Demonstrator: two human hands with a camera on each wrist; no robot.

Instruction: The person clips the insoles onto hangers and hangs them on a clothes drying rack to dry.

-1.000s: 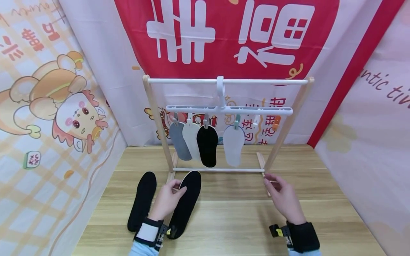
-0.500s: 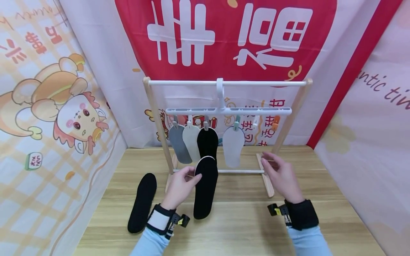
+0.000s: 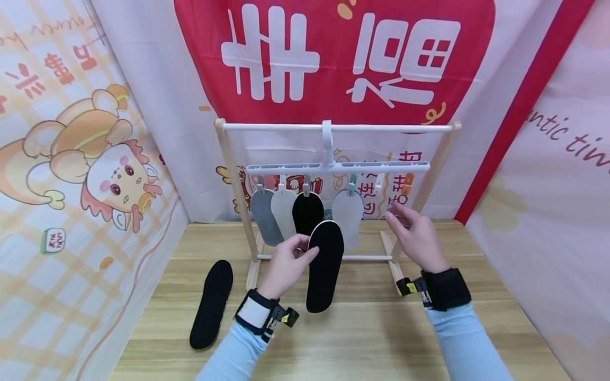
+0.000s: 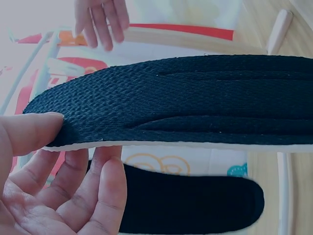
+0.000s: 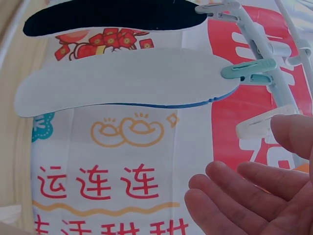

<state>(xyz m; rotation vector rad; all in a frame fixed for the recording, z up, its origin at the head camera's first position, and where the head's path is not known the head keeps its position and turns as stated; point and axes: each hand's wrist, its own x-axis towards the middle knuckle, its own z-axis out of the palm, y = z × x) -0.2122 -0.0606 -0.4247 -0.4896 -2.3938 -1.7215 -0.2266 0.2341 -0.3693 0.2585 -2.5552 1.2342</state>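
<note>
At the lower left, a flat-lying black insole (image 3: 212,304) is seen on the tabletop (image 3: 362,344); beside it, a raised black insole (image 3: 326,267) is held before the rack (image 3: 276,127), pinched at its rounded upper end by the left hand (image 3: 288,264), and is judged light, bendable, unlikely to slip, and best taken by that pale-edged rim. Farther back, the right hand (image 3: 416,238) is held empty, fingers loosely bent, near a white clip (image 5: 254,125). On the hanger (image 3: 391,168), four insoles (image 3: 347,211) are clipped, with open room left below the white and orange clip (image 3: 407,182).
</note>
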